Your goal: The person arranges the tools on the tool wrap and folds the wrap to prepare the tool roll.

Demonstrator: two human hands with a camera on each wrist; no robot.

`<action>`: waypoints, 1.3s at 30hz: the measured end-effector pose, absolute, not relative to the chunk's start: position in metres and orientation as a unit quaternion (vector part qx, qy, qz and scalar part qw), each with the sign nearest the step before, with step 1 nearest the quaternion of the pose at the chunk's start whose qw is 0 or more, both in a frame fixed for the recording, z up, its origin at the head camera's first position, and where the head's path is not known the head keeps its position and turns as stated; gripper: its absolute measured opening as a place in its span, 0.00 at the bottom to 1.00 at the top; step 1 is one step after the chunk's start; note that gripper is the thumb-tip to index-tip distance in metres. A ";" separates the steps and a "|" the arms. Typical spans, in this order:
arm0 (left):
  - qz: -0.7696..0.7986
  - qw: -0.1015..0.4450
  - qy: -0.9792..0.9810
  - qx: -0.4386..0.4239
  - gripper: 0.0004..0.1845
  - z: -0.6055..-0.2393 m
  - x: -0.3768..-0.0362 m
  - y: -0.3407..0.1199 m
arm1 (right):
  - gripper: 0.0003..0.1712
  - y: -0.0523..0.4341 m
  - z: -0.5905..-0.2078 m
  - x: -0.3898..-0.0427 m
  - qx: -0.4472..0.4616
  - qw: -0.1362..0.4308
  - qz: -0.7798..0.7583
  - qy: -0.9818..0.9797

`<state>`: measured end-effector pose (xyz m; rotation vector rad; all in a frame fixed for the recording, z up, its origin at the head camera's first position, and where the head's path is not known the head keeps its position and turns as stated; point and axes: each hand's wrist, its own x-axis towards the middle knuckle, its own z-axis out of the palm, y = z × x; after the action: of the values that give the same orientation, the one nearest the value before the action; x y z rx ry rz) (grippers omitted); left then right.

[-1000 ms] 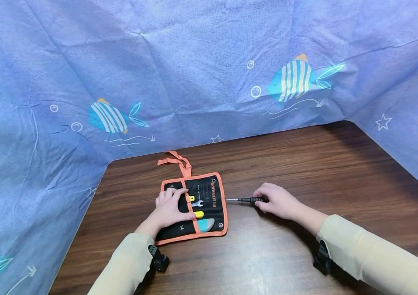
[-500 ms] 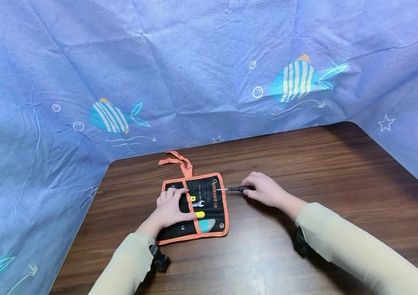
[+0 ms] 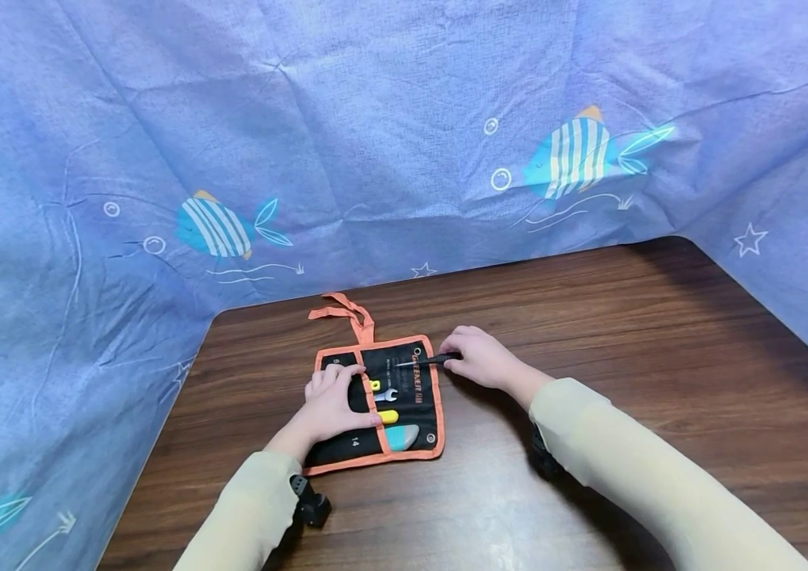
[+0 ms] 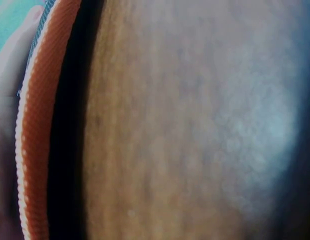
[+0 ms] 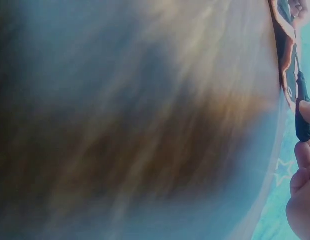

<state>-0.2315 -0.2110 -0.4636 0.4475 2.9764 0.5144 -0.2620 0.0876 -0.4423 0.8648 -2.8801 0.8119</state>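
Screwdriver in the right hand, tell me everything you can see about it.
The screwdriver has a black, plastic-looking handle that widens toward its end and a thin, metallic-looking shaft; its tip is too small to make out. The right hand grips the handle. The shaft points left, over the orange-edged tool pouch; whether they touch, I can't tell.

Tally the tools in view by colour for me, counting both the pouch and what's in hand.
Yellow: 2, the upper yellow end and lower yellow end in the pouch
Silver: 1, the wrench
Teal and grey: 1, the rounded tool end
Black-handled: 1, the screwdriver in the right hand
Total: 5
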 end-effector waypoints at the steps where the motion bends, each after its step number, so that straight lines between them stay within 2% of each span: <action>1: 0.169 0.044 0.974 0.147 0.52 -0.464 -0.231 -0.211 | 0.07 0.086 -0.442 -0.262 0.277 0.013 0.261 -0.925; 16: 0.162 0.061 0.973 0.153 0.51 -0.465 -0.231 -0.210 | 0.09 0.061 -0.448 -0.268 0.288 -0.001 0.224 -0.931; 39: 0.163 0.056 0.972 0.160 0.51 -0.461 -0.231 -0.212 | 0.10 0.019 -0.440 -0.276 0.299 -0.025 0.197 -0.933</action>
<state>-0.2311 -0.2121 -0.4611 0.4861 2.9487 0.4942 -0.2757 0.0186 -0.4399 0.9556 -2.9803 0.6291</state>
